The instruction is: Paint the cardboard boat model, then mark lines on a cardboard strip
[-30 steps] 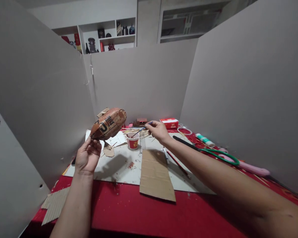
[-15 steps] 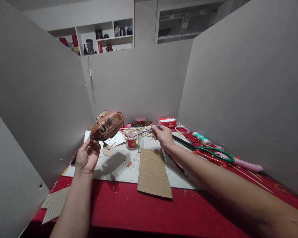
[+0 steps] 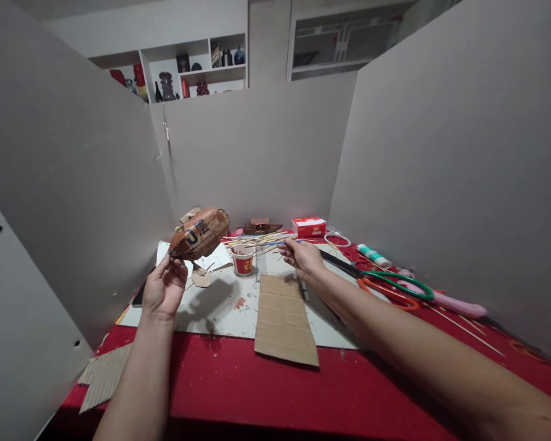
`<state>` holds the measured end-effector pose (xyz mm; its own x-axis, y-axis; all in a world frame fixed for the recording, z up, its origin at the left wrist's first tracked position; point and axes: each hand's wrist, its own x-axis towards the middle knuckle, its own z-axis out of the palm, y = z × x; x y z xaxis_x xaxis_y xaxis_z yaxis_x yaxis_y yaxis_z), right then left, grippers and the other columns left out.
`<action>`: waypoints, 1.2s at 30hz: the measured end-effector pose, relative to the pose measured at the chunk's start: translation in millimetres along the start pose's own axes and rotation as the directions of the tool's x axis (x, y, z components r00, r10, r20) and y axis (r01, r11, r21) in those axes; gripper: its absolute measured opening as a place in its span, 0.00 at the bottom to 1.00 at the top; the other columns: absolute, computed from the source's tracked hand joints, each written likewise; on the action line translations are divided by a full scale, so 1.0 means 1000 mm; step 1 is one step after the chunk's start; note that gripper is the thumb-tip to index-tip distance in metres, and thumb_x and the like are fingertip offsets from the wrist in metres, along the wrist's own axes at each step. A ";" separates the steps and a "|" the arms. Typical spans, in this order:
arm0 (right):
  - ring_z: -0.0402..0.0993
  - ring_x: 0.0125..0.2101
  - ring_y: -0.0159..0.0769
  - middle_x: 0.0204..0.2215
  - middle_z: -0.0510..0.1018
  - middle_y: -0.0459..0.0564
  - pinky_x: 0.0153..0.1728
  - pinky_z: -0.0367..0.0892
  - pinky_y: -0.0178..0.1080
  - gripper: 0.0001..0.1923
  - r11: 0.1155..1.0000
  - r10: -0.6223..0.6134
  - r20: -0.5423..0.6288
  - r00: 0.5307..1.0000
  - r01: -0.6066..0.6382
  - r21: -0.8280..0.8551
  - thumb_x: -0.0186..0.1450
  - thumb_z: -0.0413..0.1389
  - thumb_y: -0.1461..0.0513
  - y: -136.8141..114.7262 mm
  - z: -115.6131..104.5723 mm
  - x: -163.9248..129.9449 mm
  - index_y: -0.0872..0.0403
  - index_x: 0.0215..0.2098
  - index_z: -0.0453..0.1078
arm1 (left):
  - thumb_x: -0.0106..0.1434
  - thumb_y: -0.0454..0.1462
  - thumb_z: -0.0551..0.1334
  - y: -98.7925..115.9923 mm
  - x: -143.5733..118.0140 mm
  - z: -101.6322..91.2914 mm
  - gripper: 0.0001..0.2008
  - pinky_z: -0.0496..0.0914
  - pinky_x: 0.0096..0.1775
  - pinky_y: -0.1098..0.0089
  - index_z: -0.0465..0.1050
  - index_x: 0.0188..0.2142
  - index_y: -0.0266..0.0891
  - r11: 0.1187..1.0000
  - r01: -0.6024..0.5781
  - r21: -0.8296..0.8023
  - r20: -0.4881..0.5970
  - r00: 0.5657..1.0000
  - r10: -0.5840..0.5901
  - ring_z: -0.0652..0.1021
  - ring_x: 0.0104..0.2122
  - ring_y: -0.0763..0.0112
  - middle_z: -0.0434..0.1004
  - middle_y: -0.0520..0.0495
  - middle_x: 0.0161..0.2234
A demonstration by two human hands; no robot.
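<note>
Big gray boards [image 3: 266,147] stand all around the middle of the frame like walls. Under them, across the bottom, lies a red table cloth [image 3: 266,392]. On the cloth in the middle sits a white sheet [image 3: 220,312], and a brown cardboard strip [image 3: 283,318] lies partly on the sheet, with its near end on the red cloth. Another bit of cardboard [image 3: 101,383] lies at the lower left edge of the table.

At the right, near the wall, lie scissors [image 3: 390,285] with green and orange handles, a long pink thing [image 3: 454,303] and a white and green tube [image 3: 373,255]. A small red and white box [image 3: 308,226] sits near the back board.

The left hand [image 3: 164,288], in the left middle of the frame, holds up a brown, egg-shaped cardboard model [image 3: 199,233]. Its fingers pinch the model from below, so the model hangs in the air above the white sheet.

The right hand [image 3: 305,257], just right of the middle, is closed on a thin blue-handled brush [image 3: 275,243]. The brush points left, and its tip is above a small red paper cup [image 3: 243,260]. The cup stands on the sheet between the two hands. Thin wooden sticks [image 3: 252,241] lie in a pile right behind the cup.
</note>
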<state>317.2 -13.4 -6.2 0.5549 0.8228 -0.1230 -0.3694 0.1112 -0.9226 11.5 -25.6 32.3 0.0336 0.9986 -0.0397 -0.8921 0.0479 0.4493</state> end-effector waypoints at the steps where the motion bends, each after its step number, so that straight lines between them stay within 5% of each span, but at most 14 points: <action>1: 0.74 0.48 0.42 0.53 0.73 0.55 0.46 0.73 0.50 0.19 1.000 0.011 0.000 1.000 -0.011 0.029 0.69 0.57 0.56 -0.002 0.000 -0.001 0.55 0.56 0.67 | 0.71 0.27 0.52 0.000 0.000 0.000 0.15 0.74 0.26 0.78 0.71 0.29 0.32 1.000 0.001 -0.007 -0.005 1.000 -0.001 0.76 0.21 0.79 0.75 0.49 0.23; 8: 0.75 0.45 0.39 0.51 0.74 0.54 0.44 0.74 0.47 0.17 0.967 0.051 0.107 0.993 -0.076 0.242 0.70 0.56 0.56 -0.021 0.008 -0.032 0.55 0.54 0.69 | 0.72 0.29 0.50 -0.001 0.003 -0.001 0.16 0.75 0.26 0.78 0.70 0.30 0.31 0.998 0.039 -0.044 -0.018 0.999 -0.040 0.76 0.21 0.79 0.75 0.49 0.23; 11: 0.73 0.28 0.24 0.36 0.79 0.49 0.26 0.70 0.28 0.08 0.943 0.047 0.182 0.982 -0.103 0.316 0.72 0.53 0.63 -0.026 0.020 -0.055 0.58 0.39 0.72 | 0.73 0.29 0.49 -0.002 0.001 -0.001 0.16 0.75 0.26 0.78 0.71 0.30 0.31 0.997 0.056 -0.045 -0.012 0.998 -0.056 0.76 0.21 0.80 0.75 0.49 0.23; 14: 0.68 0.19 0.21 0.27 0.79 0.46 0.16 0.63 0.23 0.11 0.922 0.032 0.255 0.966 -0.128 0.366 0.71 0.52 0.67 -0.030 0.034 -0.074 0.57 0.31 0.71 | 0.73 0.30 0.50 -0.003 -0.001 -0.001 0.16 0.74 0.26 0.79 0.71 0.31 0.32 0.996 0.068 -0.052 -0.003 0.998 -0.068 0.76 0.21 0.79 0.74 0.50 0.22; 21: 0.72 0.17 0.21 0.23 0.81 0.46 0.15 0.64 0.21 0.13 0.900 -0.007 0.318 0.948 -0.132 0.414 0.71 0.50 0.68 -0.028 0.054 -0.085 0.56 0.30 0.70 | 0.73 0.30 0.49 -0.002 -0.003 0.001 0.17 0.74 0.25 0.79 0.71 0.31 0.31 0.996 0.072 -0.052 -0.001 0.997 -0.072 0.76 0.20 0.79 0.74 0.50 0.22; 31: 0.75 0.19 0.25 0.27 0.83 0.47 0.16 0.68 0.24 0.04 0.906 0.032 0.455 0.890 -0.218 0.363 0.67 0.57 0.67 0.006 0.067 -0.103 0.55 0.33 0.71 | 0.73 0.30 0.49 -0.001 -0.003 -0.001 0.17 0.74 0.25 0.79 0.71 0.31 0.32 0.994 0.085 -0.067 0.013 0.996 -0.084 0.76 0.20 0.80 0.74 0.50 0.22; 36: 0.76 0.19 0.24 0.27 0.84 0.46 0.16 0.68 0.23 0.08 0.895 0.023 0.432 0.902 -0.211 0.393 0.70 0.54 0.67 0.002 0.065 -0.100 0.56 0.33 0.72 | 0.73 0.30 0.49 -0.001 -0.004 0.000 0.17 0.74 0.26 0.79 0.71 0.30 0.32 0.994 0.084 -0.069 0.012 0.996 -0.084 0.76 0.20 0.80 0.73 0.50 0.21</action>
<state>212.4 -58.7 27.7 0.1703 0.9851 0.0259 -0.7406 0.1452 -0.6560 12.1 -29.3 31.9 0.1135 0.9913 -0.0668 -0.9150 0.1305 0.3818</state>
